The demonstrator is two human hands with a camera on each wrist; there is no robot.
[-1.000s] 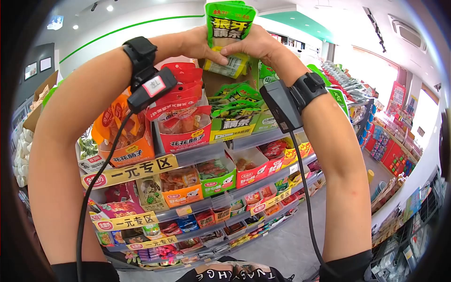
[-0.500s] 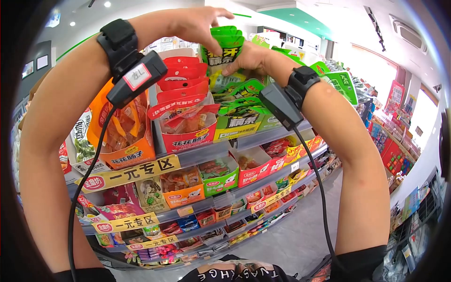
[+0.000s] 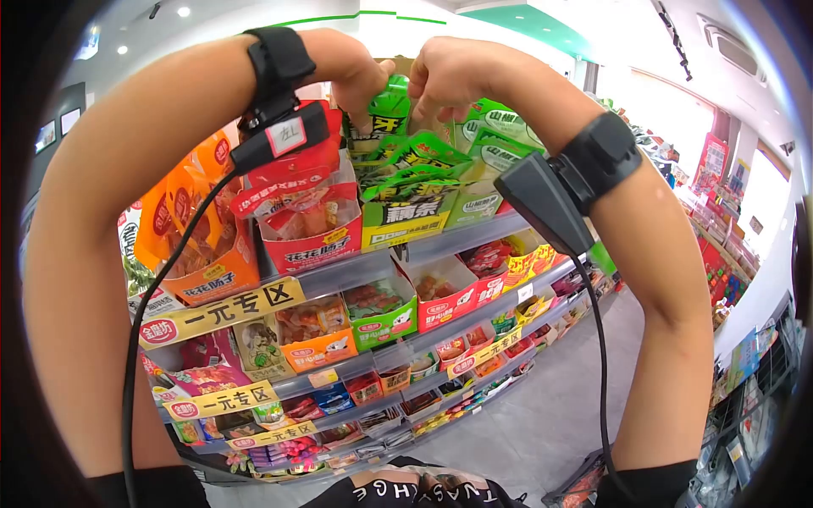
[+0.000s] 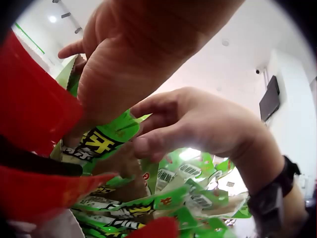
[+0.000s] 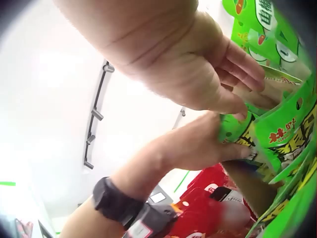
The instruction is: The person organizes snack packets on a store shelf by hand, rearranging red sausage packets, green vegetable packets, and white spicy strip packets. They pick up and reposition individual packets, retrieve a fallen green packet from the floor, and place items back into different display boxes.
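Note:
A green snack packet (image 3: 389, 110) with yellow lettering stands upright at the back of the display box (image 3: 406, 230) of similar packets. Around its left side, my left hand (image 3: 360, 83) grips it, with the thumb on the printed front in the right wrist view. My right hand (image 3: 457, 74) is at the packet's right edge, fingers loosely bent and pointing down. Its thumb tip (image 5: 238, 110) is right by the packet's top corner, and the other fingers (image 5: 242, 69) hang over the box. More green packets (image 3: 423, 161) lean in front of the held one.
Red-bagged snacks (image 3: 309, 212) in a box adjoin on the left, then orange bags (image 3: 199, 212). Pale green packets (image 3: 500, 157) stand on the right. Lower shelves (image 3: 373, 339) carry several small snack boxes. Cables (image 3: 603, 356) hang from both wrist cameras.
The green packet has gone down from above the box to its back. My left hand, spread above it half a second ago, now grips it; my right hand has loosened its hold.

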